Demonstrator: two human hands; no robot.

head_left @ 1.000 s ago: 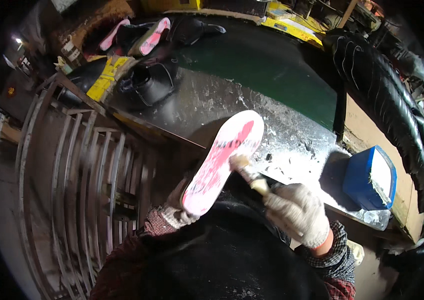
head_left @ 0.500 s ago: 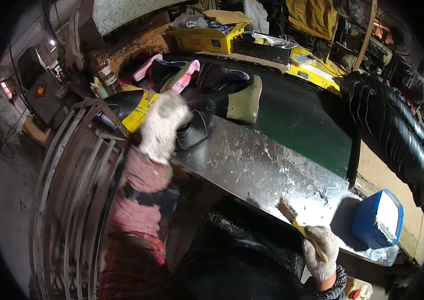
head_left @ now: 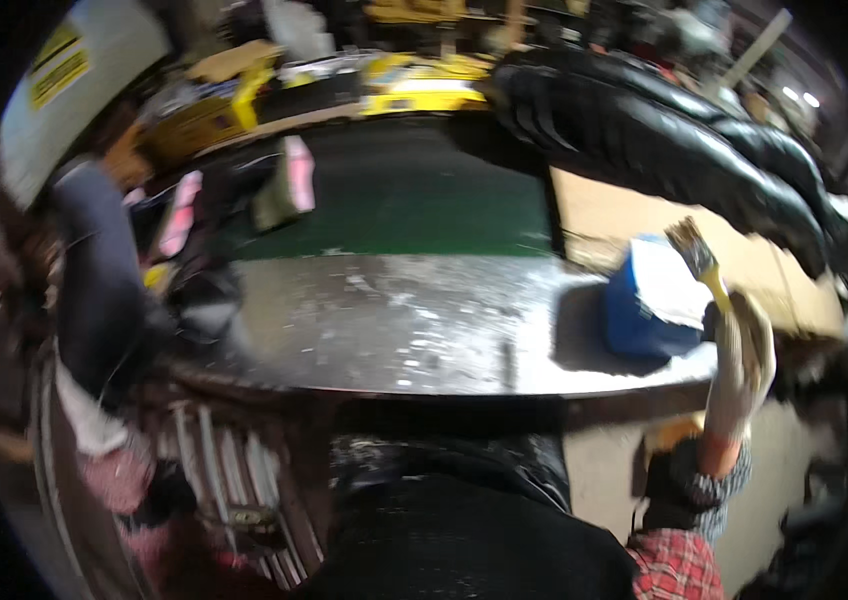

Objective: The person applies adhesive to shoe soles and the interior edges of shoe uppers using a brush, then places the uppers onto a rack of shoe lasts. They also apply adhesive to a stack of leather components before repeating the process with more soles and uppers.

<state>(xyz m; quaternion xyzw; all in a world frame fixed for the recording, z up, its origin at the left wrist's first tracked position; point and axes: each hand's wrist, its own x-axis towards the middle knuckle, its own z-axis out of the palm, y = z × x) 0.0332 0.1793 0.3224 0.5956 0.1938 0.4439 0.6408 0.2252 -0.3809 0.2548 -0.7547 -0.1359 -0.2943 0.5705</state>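
Note:
My left hand [head_left: 92,415], in a white glove, is at the left end of the metal-topped bench. It grips a tall dark boot [head_left: 99,275], which hides most of its fingers. Held up at the right, my gloved right hand [head_left: 744,345] is closed round the yellow handle of a paintbrush [head_left: 694,258], bristles upward. Just left of the brush stands a blue container [head_left: 634,305] with an open, white-smeared top. Pale smears mark the metal sheet [head_left: 394,330].
Dark boots with a pink sole [head_left: 182,213] and a pale green-and-pink sole [head_left: 287,185] lie on the bench's green surface [head_left: 414,215]. Shiny black boots [head_left: 664,135] are stacked at far right. Yellow boxes [head_left: 209,120] line the back; metal bars [head_left: 214,460] stand below left.
My view has turned right. My left hand, earlier reaching over the bench, now has the dark boot raised. My right hand has lifted the brush off the metal sheet to beside the container.

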